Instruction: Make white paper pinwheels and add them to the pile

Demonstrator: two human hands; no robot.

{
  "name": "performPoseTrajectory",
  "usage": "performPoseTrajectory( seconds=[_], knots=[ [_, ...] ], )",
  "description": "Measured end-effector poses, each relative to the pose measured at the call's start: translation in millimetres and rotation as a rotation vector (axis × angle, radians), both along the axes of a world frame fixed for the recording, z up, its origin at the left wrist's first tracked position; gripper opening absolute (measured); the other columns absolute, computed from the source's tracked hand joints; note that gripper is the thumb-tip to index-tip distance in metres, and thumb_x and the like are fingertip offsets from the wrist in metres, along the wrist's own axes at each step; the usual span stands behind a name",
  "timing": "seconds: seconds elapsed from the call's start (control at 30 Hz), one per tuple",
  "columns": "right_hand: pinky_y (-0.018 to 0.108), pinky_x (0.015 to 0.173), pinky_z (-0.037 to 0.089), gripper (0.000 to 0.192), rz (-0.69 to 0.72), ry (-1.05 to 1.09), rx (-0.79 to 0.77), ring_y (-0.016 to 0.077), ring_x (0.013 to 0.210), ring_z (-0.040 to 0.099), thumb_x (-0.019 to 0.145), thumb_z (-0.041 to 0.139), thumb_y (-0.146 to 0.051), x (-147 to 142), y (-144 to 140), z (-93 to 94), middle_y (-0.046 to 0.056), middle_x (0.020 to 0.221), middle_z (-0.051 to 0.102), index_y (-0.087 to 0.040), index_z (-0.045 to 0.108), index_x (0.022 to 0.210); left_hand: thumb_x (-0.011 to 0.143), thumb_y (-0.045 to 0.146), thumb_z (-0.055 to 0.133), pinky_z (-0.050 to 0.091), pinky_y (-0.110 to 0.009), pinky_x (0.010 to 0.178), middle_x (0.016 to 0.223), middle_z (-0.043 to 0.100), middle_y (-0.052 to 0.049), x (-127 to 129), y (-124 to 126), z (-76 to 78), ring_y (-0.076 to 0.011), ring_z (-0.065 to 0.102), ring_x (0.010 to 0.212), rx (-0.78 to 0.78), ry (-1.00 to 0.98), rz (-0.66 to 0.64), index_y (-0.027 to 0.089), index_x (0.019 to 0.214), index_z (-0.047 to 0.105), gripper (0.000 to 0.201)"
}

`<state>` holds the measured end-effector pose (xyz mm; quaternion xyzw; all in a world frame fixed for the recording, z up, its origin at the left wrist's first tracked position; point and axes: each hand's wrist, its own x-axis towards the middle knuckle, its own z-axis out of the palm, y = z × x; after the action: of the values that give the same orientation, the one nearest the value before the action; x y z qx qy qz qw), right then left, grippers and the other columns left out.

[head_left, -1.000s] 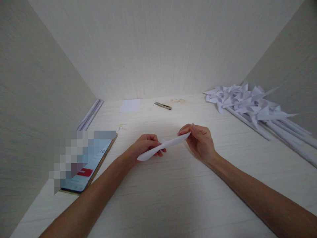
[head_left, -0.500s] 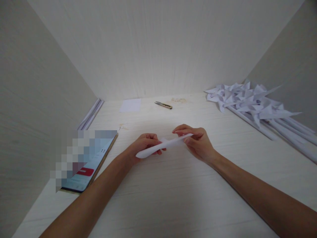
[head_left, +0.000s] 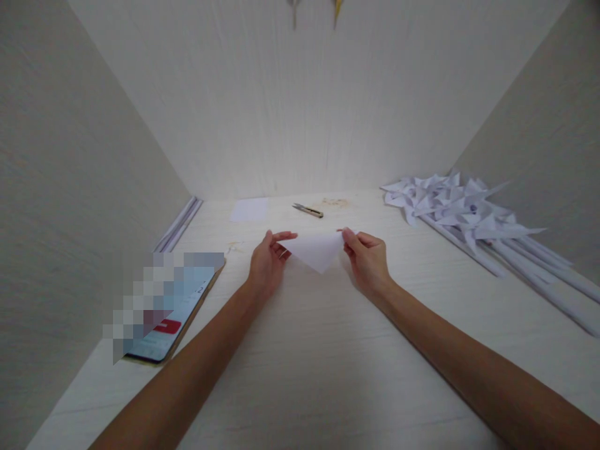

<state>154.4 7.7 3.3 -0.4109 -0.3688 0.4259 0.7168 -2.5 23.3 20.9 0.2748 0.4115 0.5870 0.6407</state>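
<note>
In the head view, the left hand (head_left: 268, 261) and the right hand (head_left: 368, 259) hold a white paper (head_left: 315, 250) between them, just above the bench (head_left: 328, 350), each pinching one upper corner between thumb and fingers. The paper now hangs as a flat triangle, its point downward. Half a second ago and a second ago it is a narrow roll or folded strip slanting from the left hand up to the right; since then it has opened out, and the hands have moved farther from the body and slightly apart, with both forearms stretched out more. The left hand's palm now faces the paper with its fingers raised, where before they curl over the strip. Behind the hands, a small cutter (head_left: 308, 210) lies near the back wall, with a white sheet (head_left: 249, 210) flat to its left; both sit as before. At the right, a heap of white paper pinwheels (head_left: 450, 203) on long rolled sticks lies against the side wall, unchanged. At the left, a phone (head_left: 164, 309) with a blurred screen rests on the bench edge, well apart from the left hand, and a few thin strips (head_left: 180, 222) lean along the left wall. The view has tipped up a little, so two small hanging objects (head_left: 314, 7) now show at the top.
</note>
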Motion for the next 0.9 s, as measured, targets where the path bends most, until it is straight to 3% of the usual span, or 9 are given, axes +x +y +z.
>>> performPoseTrajectory(
  seconds=[0.1, 0.23, 0.43, 0.9],
  knots=[
    [0.023, 0.049, 0.03, 0.019, -0.075, 0.018, 0.023, 0.0072, 0.049, 0.039, 0.061, 0.069, -0.032, -6, 14, 0.7, -0.004, 0.048, 0.051, -0.018, 0.063, 0.049, 0.084, 0.044, 0.027, 0.044, -0.023, 0.067, 0.078, 0.065, -0.009, 15, 8, 1.4, -0.0124, 0.059, 0.069, -0.067, -0.173, -0.002, 0.012, 0.068, 0.062, 0.05],
    [0.023, 0.056, 0.036, 0.013, -0.116, 0.051, 0.016, 0.0082, 0.056, 0.047, 0.062, 0.068, -0.031, -11, 25, -3.9, -0.002, 0.06, 0.061, -0.019, 0.067, 0.057, 0.08, 0.049, 0.035, 0.042, -0.025, 0.074, 0.076, 0.064, -0.007, 29, 15, -2.6, -0.013, 0.059, 0.072, 0.019, -0.237, 0.09, 0.013, 0.068, 0.062, 0.047],
    [0.024, 0.063, 0.039, 0.012, -0.096, 0.11, -0.01, 0.0095, 0.064, 0.054, 0.062, 0.069, -0.03, -8, 33, -10.3, -0.001, 0.064, 0.064, -0.018, 0.068, 0.061, 0.069, 0.032, 0.057, 0.042, -0.028, 0.073, 0.076, 0.065, -0.006, 30, 25, -10.8, -0.0127, 0.058, 0.069, 0.124, -0.099, 0.15, 0.013, 0.072, 0.062, 0.02],
    [0.025, 0.056, 0.044, 0.018, -0.01, 0.307, -0.155, 0.0121, 0.058, 0.057, 0.058, 0.07, -0.032, -11, 30, 5.2, 0.002, 0.065, 0.067, -0.017, 0.067, 0.066, 0.063, 0.03, 0.065, 0.045, -0.027, 0.072, 0.068, 0.065, -0.003, 30, 31, -16.3, -0.0103, 0.059, 0.065, 0.113, -0.045, 0.186, 0.013, 0.07, 0.064, 0.019]
  ],
)
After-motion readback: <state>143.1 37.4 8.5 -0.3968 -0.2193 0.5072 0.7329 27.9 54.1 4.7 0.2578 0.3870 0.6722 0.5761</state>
